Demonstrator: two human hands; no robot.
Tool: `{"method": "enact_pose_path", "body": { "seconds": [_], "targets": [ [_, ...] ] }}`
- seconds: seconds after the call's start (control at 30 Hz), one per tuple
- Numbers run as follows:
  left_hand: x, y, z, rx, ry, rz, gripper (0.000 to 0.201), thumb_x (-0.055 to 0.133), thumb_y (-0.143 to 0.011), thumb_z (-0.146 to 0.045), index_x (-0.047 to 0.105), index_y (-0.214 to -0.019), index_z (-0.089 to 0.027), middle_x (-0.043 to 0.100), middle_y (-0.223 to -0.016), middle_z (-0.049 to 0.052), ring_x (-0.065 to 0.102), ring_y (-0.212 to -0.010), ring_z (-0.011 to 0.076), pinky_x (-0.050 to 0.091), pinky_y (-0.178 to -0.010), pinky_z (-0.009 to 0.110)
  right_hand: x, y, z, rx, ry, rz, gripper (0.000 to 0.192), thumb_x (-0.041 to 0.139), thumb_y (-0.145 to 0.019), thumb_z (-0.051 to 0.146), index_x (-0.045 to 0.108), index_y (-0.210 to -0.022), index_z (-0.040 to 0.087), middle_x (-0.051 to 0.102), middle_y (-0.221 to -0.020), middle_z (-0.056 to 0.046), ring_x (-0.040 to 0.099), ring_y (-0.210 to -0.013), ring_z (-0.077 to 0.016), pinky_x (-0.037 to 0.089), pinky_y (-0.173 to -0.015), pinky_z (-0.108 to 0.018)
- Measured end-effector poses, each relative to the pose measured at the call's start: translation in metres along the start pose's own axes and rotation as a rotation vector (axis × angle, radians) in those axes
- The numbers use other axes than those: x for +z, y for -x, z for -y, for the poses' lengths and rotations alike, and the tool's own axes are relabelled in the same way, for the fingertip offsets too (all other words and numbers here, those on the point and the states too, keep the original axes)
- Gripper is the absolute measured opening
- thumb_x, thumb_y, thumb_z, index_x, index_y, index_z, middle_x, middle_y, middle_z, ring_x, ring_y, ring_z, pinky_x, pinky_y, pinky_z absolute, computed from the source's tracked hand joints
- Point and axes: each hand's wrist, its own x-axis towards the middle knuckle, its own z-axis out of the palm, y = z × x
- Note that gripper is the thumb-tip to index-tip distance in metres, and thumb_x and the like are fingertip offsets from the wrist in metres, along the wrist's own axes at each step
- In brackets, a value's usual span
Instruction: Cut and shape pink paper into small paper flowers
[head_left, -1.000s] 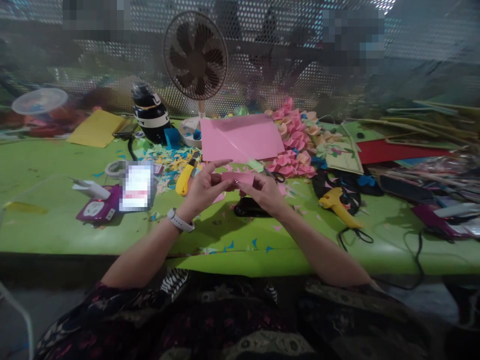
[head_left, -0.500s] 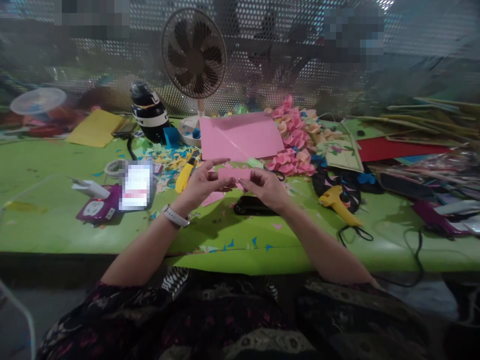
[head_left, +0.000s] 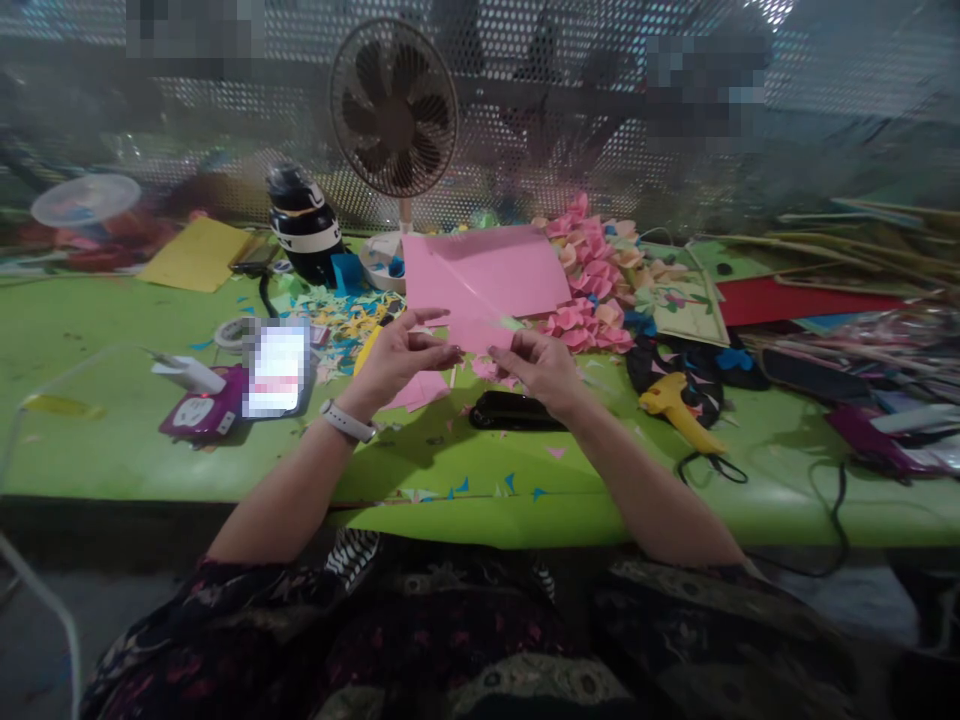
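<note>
Green and littered with paper scraps, the long worktable (head_left: 120, 440) ran under a perforated metal screen with a small desk fan (head_left: 394, 108) standing at its back. Above its middle, both hands met on a small folded piece of pink paper (head_left: 474, 334): the left hand (head_left: 397, 360) pinched its left end between thumb and curled fingers, index finger stretched along the top edge, while the right hand (head_left: 541, 368) gripped the right end in closed fingertips. That piece hung just in front of a large flat pink paper sheet (head_left: 487, 272). A black-and-white bottle (head_left: 304, 228) carried white lettering too blurred to read.
</note>
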Motion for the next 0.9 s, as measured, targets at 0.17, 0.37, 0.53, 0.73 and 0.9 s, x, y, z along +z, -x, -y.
{"method": "enact_pose_path", "body": {
  "seconds": [0.17, 0.37, 0.53, 0.73, 0.9],
  "targets": [
    [0.0, -0.002, 0.002, 0.018, 0.108, -0.125, 0.055, 0.082, -0.072, -0.023, 0.058, -0.12, -0.015, 0.075, -0.082, 0.004, 0.074, -0.081, 0.0177, 0.059, -0.076, 0.029, -0.001, -0.001, -0.001, 0.015, -0.106, -0.056, 0.042, 0.081, -0.068, 0.056, 0.06, -0.069, 0.019, 0.061, -0.06, 0.002, 0.057, -0.056, -0.0107, 0.05, -0.058, -0.026],
    [0.018, 0.003, 0.018, -0.113, 0.154, -0.001, 0.038, 0.082, -0.074, -0.044, 0.069, -0.095, -0.015, 0.075, -0.09, 0.007, 0.073, -0.086, 0.0185, 0.057, -0.076, 0.029, 0.007, 0.004, -0.001, -0.001, -0.074, -0.02, 0.039, 0.078, -0.072, 0.055, 0.063, -0.073, 0.019, 0.062, -0.064, 0.001, 0.058, -0.06, -0.0121, 0.052, -0.063, -0.029],
    [0.028, 0.006, 0.025, -0.021, 0.075, -0.005, 0.037, 0.08, -0.072, -0.049, 0.072, -0.085, -0.016, 0.073, -0.081, 0.003, 0.068, -0.077, 0.0131, 0.054, -0.076, 0.027, 0.014, 0.009, -0.001, 0.006, -0.035, 0.037, 0.037, 0.075, -0.075, 0.053, 0.069, -0.083, 0.017, 0.068, -0.073, -0.002, 0.06, -0.063, -0.0133, 0.053, -0.064, -0.031],
    [0.026, 0.004, 0.021, 0.102, -0.015, -0.035, 0.04, 0.079, -0.072, -0.053, 0.071, -0.077, -0.015, 0.066, -0.067, -0.001, 0.058, -0.062, 0.0078, 0.049, -0.063, 0.022, 0.012, 0.008, -0.001, 0.006, 0.021, 0.017, 0.031, 0.074, -0.076, 0.047, 0.068, -0.074, 0.017, 0.067, -0.067, -0.001, 0.06, -0.06, -0.0126, 0.052, -0.061, -0.029],
    [0.013, -0.002, 0.014, 0.035, 0.055, -0.155, 0.039, 0.081, -0.071, -0.05, 0.065, -0.075, -0.015, 0.067, -0.07, -0.001, 0.062, -0.064, 0.0085, 0.052, -0.066, 0.023, 0.001, 0.001, -0.006, -0.013, -0.039, -0.053, 0.025, 0.074, -0.076, 0.041, 0.063, -0.068, 0.019, 0.064, -0.064, 0.001, 0.06, -0.061, -0.0121, 0.054, -0.063, -0.028]
  ]
}}
